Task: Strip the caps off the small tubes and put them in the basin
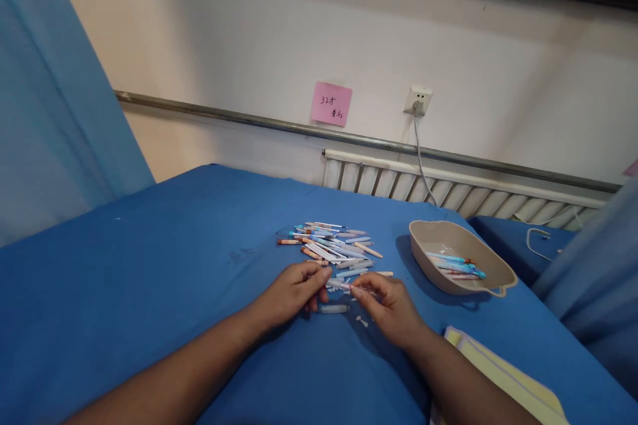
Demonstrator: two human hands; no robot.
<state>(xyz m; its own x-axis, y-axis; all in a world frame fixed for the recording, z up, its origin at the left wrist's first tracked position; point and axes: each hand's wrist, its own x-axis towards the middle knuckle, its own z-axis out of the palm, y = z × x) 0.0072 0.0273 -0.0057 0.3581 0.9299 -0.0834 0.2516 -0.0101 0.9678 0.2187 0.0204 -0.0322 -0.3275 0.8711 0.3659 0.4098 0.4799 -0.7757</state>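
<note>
Between my two hands, low over the blue cloth, is a slim pale pen (339, 285) with a pinkish part at its right end. My left hand (298, 289) pinches its left end between thumb and fingers. At the other end, the fingertips of my right hand (387, 302) are closed on the pinkish part. Just below lies a translucent pen barrel (333, 309), with a small white piece (361, 321) to its right. A loose pile of pens and pen parts (329, 246) spreads behind my hands, in white, blue, orange and brown.
To the right stands a beige basin (463, 252) holding several blue and brown-tipped pens (456, 265). A yellow folded cloth or pad (503, 378) lies under my right forearm. Behind the blue-covered table (164, 279) are a radiator (389, 179) and a plugged-in socket (417, 101).
</note>
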